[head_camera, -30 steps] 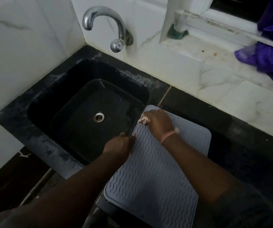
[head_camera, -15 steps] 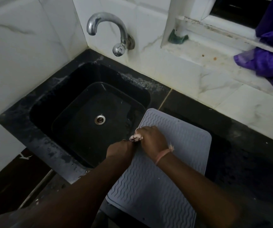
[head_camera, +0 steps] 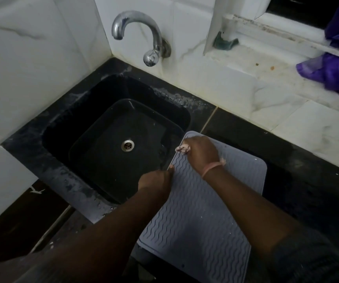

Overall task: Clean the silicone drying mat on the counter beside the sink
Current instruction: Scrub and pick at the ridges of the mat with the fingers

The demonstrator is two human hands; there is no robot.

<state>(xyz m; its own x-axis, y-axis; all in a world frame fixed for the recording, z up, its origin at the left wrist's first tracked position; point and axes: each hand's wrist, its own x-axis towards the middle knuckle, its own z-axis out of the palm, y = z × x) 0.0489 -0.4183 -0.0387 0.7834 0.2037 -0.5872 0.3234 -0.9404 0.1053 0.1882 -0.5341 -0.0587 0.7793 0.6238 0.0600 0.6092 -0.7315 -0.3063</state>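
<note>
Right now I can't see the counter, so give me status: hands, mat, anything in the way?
Left hand grips the mat at its sink-side edge. Right hand presses a small cloth on the mat's far corner. Nothing in the way.

- The picture is dim overall; the brightest parts are the white tiled wall (head_camera: 42,58) and the window sill (head_camera: 256,64) at the top right, so light seems to come from that side.
- The black sink (head_camera: 78,139) and the dark bench (head_camera: 307,180) swallow almost all detail (only small wet glints show).
- The chrome tap (head_camera: 136,27) carries soft highlights, without hard glare.
- Both forearms at the bottom are very dark and slightly soft.
- Straight tile lines bend near the edges, a wide-angle distortion.
</note>
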